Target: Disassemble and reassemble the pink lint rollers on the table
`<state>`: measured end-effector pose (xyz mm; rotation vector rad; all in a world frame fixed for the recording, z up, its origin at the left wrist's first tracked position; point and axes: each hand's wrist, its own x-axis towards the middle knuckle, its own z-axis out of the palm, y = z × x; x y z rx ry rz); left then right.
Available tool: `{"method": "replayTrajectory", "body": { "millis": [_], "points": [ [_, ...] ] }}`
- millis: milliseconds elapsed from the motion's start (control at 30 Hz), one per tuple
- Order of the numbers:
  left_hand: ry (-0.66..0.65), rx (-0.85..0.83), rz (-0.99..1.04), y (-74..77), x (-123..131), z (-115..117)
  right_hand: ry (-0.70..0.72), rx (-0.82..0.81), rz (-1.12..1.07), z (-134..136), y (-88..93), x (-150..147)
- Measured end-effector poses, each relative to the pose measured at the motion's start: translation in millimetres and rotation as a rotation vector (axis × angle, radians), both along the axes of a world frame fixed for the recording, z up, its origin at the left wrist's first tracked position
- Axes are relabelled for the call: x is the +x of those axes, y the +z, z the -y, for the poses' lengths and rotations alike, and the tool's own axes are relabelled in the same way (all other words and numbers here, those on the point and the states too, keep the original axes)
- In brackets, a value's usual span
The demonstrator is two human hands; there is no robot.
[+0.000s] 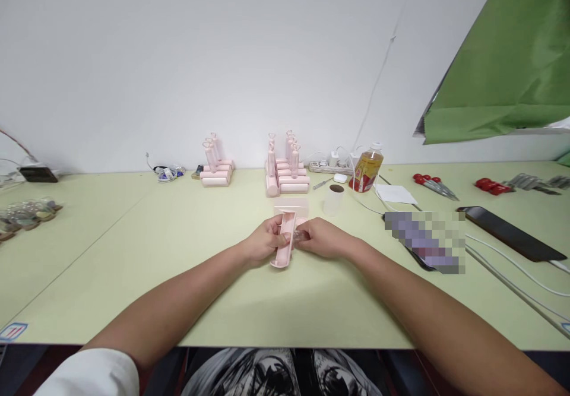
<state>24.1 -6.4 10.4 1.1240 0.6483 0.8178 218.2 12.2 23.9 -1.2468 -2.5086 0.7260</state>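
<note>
My left hand [262,243] is closed around a long pink plastic piece [285,243] shaped like a half-tube, held just above the pale green table [187,265]. My right hand [324,238] is closed at its right side, pinching a small clear part [301,236] against the pink piece. Just behind my hands lies another pink piece [294,208]. Farther back stand two stacks of pink rollers with upright handles, one [216,167] to the left and a bigger one [287,170] in the middle.
A clear cup [333,199], a yellow bottle [367,169], a power strip [332,163] and white paper [394,194] sit behind right. Phones [507,233] with cables lie on the right, red-handled tools [434,185] beyond. Small jars [27,213] line the left edge.
</note>
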Motion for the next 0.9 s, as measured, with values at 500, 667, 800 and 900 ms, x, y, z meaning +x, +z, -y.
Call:
{"method": "replayTrajectory", "body": {
  "millis": [500,667,800,900],
  "points": [
    [0.116,0.062,-0.035,-3.6,-19.1,-18.6,-0.061,0.035,0.072,-8.0,-2.6,7.4],
    [0.342,0.142,-0.123,-0.6,-21.1,-23.0,-0.046,0.268,0.025,-9.0,-3.8,6.8],
    [0.587,0.193,-0.287,-6.7,-20.7,-30.2,0.062,0.35,0.021,-2.6,-7.4,-3.3],
    [0.629,0.243,-0.434,-10.5,-23.2,-34.1,0.168,0.3,0.074,3.7,-8.2,-12.7]
  ]
}}
